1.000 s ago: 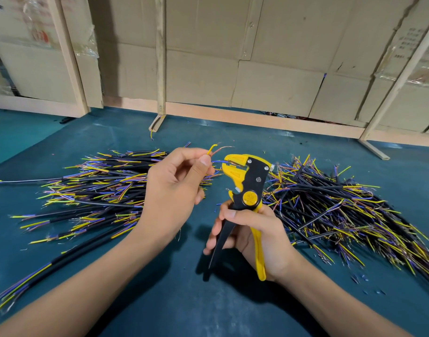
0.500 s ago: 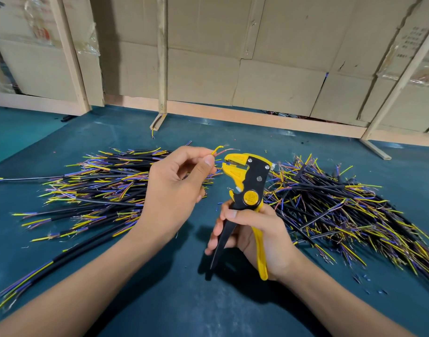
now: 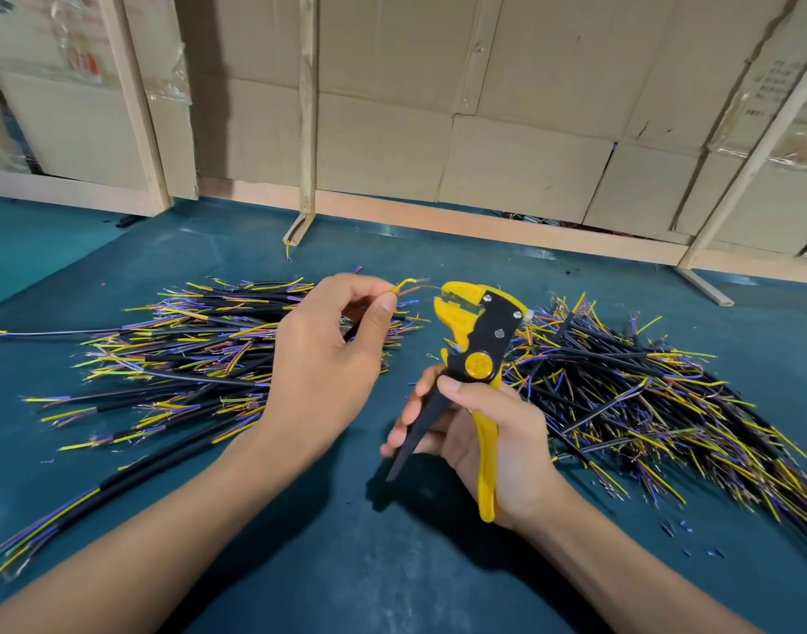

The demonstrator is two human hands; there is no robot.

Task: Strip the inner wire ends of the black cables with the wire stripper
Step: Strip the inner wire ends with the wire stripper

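Observation:
My left hand (image 3: 326, 354) pinches a black cable between thumb and fingers; its yellow and red inner wires (image 3: 408, 286) stick out past the thumb toward the right. My right hand (image 3: 488, 437) grips the handles of the yellow and black wire stripper (image 3: 477, 340), which stands upright with its handles spread. The stripper's jaws point left, a short way from the wire tips, with a small gap between them. Most of the held cable is hidden behind my left hand.
A pile of black cables with yellow, blue and purple wire ends (image 3: 177, 354) lies left on the teal table (image 3: 392, 565). Another pile (image 3: 657, 404) lies to the right. Cardboard panels and wooden posts (image 3: 307, 107) stand at the table's back edge. Small insulation bits (image 3: 676, 528) dot the surface.
The blue wire that lay in the stripper's jaws a second ago is out of them. My left hand has drawn the cable slightly left and up; the stripper barely moved.

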